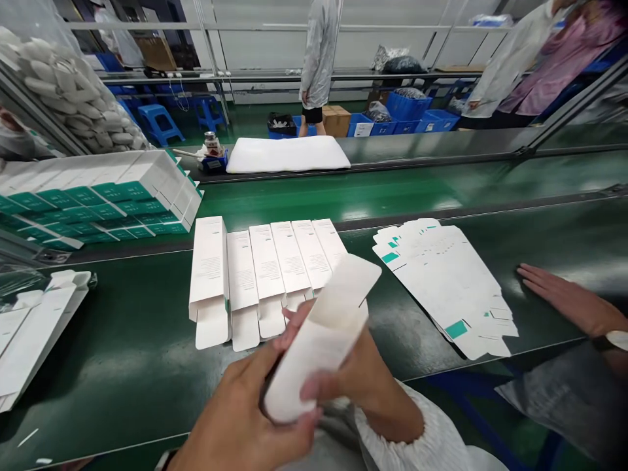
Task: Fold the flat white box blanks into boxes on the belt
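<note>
Both my hands hold one white folding carton (321, 333) just above the near edge of the green table (122, 353). Its top flap is open and points up and right. My left hand (240, 412) wraps the carton's lower end from the left. From the right, my right hand (366, 383), in a white cuffed sleeve, grips its side with the thumb pressed on the front. Just beyond the carton lies a row of several erected white cartons (265, 271), flaps open toward me.
A fanned pile of flat carton blanks (441, 288) lies to the right. Beside it a co-worker's hand (564, 297) rests flat. Stacked green-and-white boxes (98, 196) stand at left, and more white cartons (34, 327) lie at far left. A white foam pad (289, 154) lies beyond.
</note>
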A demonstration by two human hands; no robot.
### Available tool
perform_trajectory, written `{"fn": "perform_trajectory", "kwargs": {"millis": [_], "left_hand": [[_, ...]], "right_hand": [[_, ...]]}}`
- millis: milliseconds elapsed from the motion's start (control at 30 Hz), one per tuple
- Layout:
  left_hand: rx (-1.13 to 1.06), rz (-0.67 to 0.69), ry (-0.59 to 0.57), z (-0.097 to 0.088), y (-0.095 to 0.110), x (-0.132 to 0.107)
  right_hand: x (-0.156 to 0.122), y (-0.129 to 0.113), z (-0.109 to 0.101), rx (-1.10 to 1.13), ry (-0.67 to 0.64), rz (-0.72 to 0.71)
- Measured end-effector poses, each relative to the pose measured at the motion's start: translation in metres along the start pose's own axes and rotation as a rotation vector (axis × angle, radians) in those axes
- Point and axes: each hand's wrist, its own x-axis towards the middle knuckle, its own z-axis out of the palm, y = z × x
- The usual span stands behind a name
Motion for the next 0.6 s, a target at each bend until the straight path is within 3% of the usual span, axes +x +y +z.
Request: {"fn": "perform_trajectory", "kwargs": {"millis": [67, 133, 267, 333, 467, 600], "left_hand": [[-0.089, -0.024, -0.068, 0.003, 0.004, 0.004], [-0.145, -0.061, -0.121, 0.008, 0.005, 0.006], [-0.213, -0.169, -0.007, 0.024, -0.003, -0.002], [-0.257, -0.157, 0.07, 0.032, -0.001, -0.006], [-0.455, -0.161, 0.219, 0.039, 0.011, 0.0], [-0.361, 0.018, 0.245, 0.03, 0.006, 0.007]], "right_hand": [[0.002, 0.008, 0.003, 0.056, 0.071, 0.106], [0.002, 0.01, 0.006, 0.049, 0.16, 0.117], [0.0, 0.008, 0.013, 0.051, 0.387, -0.201], [-0.004, 0.009, 0.016, -0.002, 0.336, -0.318], [-0.011, 0.013, 0.014, -0.198, 0.191, -0.35], [-0.011, 0.014, 0.011, -0.249, 0.168, -0.423]]}}
